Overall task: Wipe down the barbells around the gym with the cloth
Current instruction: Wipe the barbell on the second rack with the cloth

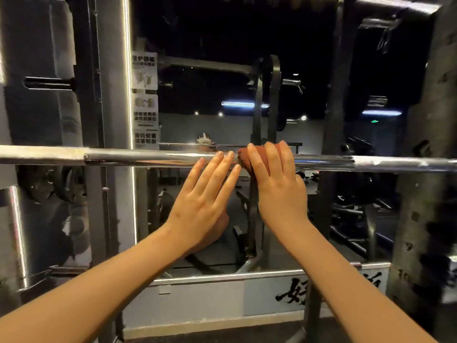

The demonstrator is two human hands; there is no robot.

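one barbell [148, 157], left hand [202, 201] flat on it, right hand [279, 189] gripping cloth [243, 158], chinese sign [146, 141]

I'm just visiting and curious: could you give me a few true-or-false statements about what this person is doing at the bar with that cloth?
1. The reddish-brown cloth is wrapped over the barbell. True.
2. The left hand holds the cloth. False: the right hand grips it, and the left hand's straight fingers lie against the bar beside it.
3. The barbell runs level across the view. True.
4. The cloth sits at the bar's far left end. False: it is near the middle of the view.
5. Printed notices hang behind the bar, towards the left. True.
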